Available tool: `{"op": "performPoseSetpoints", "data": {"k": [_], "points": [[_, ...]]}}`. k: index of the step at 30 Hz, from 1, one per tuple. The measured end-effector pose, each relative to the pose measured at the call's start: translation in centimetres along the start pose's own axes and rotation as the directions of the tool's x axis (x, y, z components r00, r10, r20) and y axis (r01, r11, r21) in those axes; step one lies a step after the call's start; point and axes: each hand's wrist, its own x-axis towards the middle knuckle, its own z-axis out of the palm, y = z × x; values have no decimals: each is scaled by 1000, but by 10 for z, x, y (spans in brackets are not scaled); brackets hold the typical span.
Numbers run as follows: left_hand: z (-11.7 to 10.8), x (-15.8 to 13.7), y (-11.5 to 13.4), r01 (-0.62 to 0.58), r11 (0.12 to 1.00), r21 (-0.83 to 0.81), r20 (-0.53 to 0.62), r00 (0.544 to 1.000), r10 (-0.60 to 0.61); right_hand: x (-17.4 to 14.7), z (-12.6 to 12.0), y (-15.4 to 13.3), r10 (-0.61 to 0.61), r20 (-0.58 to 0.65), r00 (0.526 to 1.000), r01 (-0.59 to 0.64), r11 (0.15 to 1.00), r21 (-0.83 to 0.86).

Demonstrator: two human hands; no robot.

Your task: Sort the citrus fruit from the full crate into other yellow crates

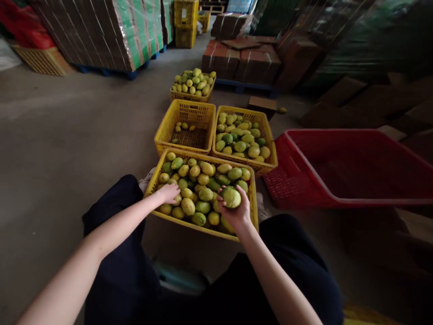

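If held loosely, could drop and bruise: green fruit [231, 197], gripped in fingers of right hand [240, 211] near right edge of yellow crate [216, 160] | left hand [169, 194] on heaped fruit [188, 206], left edge; cannot tell whether gripping | if tugged, could tumble

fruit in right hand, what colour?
Fruit: pale yellow-green, darker green at one edge; head view.

The right grip [238, 212] holds a greenish fruit [232, 197] above a yellow crate [192, 225], the left grip [169, 193] touching other fruits [188, 206] left of it.
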Motion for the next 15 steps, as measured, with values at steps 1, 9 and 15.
{"op": "performPoseSetpoints", "data": {"k": [1,9,15], "points": [[5,2,6,-16,1000,8,-2,1000,16,2,0,2,33,-9,999,-32,999,27],[5,20,-3,-42,999,32,64,997,40,-7,16,7,22,75,997,-30,993,110],[-1,22,-1,-81,989,120,6,997,81,-6,27,9,5,99,995,-13,996,88]]}}
